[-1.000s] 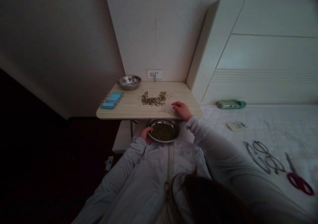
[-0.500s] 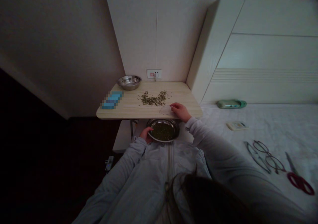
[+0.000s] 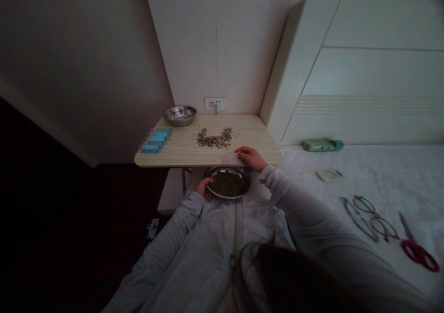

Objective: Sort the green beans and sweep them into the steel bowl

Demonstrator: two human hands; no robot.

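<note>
My left hand point(image 3: 204, 188) grips the left rim of a metal bowl point(image 3: 227, 197), tucked just under the table's front edge. Small green grains point(image 3: 227, 183), perhaps beans, cover its bottom. At the front edge of the tabletop, my right hand point(image 3: 252, 159) pinches a thin, whitish translucent sheet point(image 3: 229, 158), lying low against the wood above the bowl. Behind the sheet, small greenish-brown grains point(image 3: 214, 140) are scattered in a U shape on the pale wooden table point(image 3: 180, 158).
A second metal bowl point(image 3: 180, 116) stands at the table's back left, near a blurred blue item point(image 3: 156, 140). On the white bed at right lie a green bottle point(image 3: 322, 145), a small pale box point(image 3: 331, 175), glasses point(image 3: 376, 218) and red-handled scissors point(image 3: 418, 253). A wall socket point(image 3: 215, 103) sits behind the table.
My right hand has drawn the sheet slightly down toward the table's front edge. My left hand and the bowl have stayed in place.
</note>
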